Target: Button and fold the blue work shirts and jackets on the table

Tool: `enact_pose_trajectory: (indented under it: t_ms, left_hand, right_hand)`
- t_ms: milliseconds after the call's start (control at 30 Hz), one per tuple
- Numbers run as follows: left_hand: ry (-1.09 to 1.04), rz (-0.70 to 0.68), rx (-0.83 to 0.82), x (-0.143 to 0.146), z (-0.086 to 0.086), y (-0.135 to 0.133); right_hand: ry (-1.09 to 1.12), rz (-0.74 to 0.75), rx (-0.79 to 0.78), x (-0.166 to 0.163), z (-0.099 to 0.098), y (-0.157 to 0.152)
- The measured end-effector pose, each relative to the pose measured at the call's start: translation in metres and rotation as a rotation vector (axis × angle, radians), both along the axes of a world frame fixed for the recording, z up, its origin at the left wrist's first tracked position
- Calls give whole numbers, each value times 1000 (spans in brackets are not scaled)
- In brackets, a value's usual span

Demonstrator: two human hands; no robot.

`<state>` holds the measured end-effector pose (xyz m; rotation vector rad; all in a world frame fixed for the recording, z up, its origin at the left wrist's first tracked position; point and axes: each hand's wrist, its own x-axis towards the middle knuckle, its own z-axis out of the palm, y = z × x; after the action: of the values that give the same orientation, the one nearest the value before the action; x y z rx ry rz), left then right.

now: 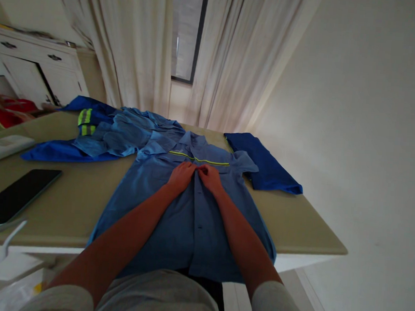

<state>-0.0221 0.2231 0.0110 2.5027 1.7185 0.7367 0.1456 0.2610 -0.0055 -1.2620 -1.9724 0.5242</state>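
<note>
A blue work shirt [188,212] with a thin yellow-green chest stripe lies flat, front up, on the beige table [295,226], its hem hanging over the near edge. My left hand [181,175] and my right hand [209,176] meet at the shirt's button placket just below the stripe. Both have fingers curled and pinched on the placket fabric, fingertips touching each other.
A heap of blue garments [111,135] with reflective yellow bands lies at the back left. A folded dark blue garment [264,165] sits at the back right. A black tablet [13,196] rests on the left. White curtains, a window and a white cabinet [37,68] stand behind.
</note>
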Motion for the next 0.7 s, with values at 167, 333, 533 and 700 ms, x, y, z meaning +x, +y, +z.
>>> enact_pose_trajectory:
  t_ms: [167, 333, 533, 700]
  left_hand:
    - [35, 13, 3, 2, -1, 1]
    - [-22, 27, -34, -1, -6, 4]
    - [-62, 40, -20, -6, -5, 6]
    - [-139, 113, -131, -11, -1, 8]
  right_hand:
    - [-31, 5, 21, 1, 1, 0]
    - [-162, 2, 57, 0, 2, -2]
    - [-310, -3, 86, -2, 1, -1]
    - [-346, 3, 85, -3, 4, -3]
